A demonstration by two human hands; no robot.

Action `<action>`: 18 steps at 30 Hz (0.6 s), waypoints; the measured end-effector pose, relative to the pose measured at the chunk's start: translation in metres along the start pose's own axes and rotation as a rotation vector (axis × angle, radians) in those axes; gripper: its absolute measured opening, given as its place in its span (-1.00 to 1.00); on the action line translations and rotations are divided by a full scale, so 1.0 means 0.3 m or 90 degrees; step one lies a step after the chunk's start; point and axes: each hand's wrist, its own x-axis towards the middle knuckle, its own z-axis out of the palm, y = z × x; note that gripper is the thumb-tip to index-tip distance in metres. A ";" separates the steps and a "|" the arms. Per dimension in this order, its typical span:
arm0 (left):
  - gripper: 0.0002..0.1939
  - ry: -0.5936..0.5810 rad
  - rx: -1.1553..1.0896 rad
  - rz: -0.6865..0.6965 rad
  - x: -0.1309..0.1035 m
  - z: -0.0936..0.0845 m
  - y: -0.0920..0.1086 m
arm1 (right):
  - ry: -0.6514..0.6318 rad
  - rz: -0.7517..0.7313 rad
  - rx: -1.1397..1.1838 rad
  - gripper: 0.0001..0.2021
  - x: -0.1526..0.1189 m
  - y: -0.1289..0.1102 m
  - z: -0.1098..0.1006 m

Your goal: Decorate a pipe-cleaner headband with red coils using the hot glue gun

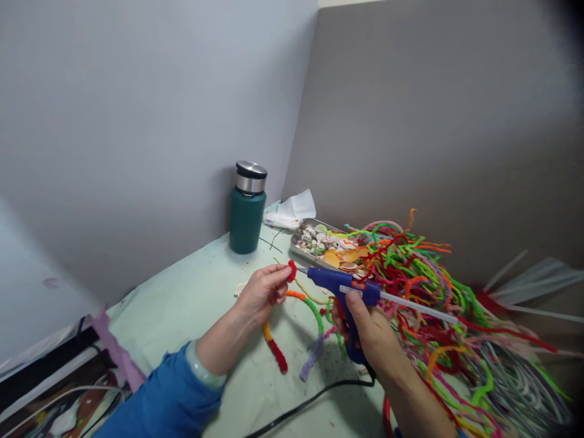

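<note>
Between the thumb and fingers of my left hand (263, 293) is a small fuzzy red piece (292, 271). My right hand (371, 331) grips a blue glue gun (340, 281) by its handle, with a clear glue stick (417, 306) coming out of the back. The gun's metal nozzle points left and reaches the red piece or stops just beside it. Below my hands, a multicoloured fuzzy arch lies on the table, with a red end (277, 356) and a purple end (311, 359); my left hand hides part of it.
A green flask (247, 213) stands by the wall. Behind the gun, a metal tray (303, 250) holds buttons and discs. Tangled pipe cleaners (424, 286) fill the right side. A black cord (310, 399) crosses the table (182, 304).
</note>
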 end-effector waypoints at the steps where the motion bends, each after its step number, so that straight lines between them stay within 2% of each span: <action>1: -0.81 0.000 0.000 0.000 0.000 -0.001 -0.001 | -0.002 -0.002 -0.001 -0.45 0.001 0.002 -0.001; 18: -0.79 0.002 -0.007 -0.005 -0.004 0.006 0.005 | -0.006 -0.011 -0.024 -0.46 0.003 0.007 -0.004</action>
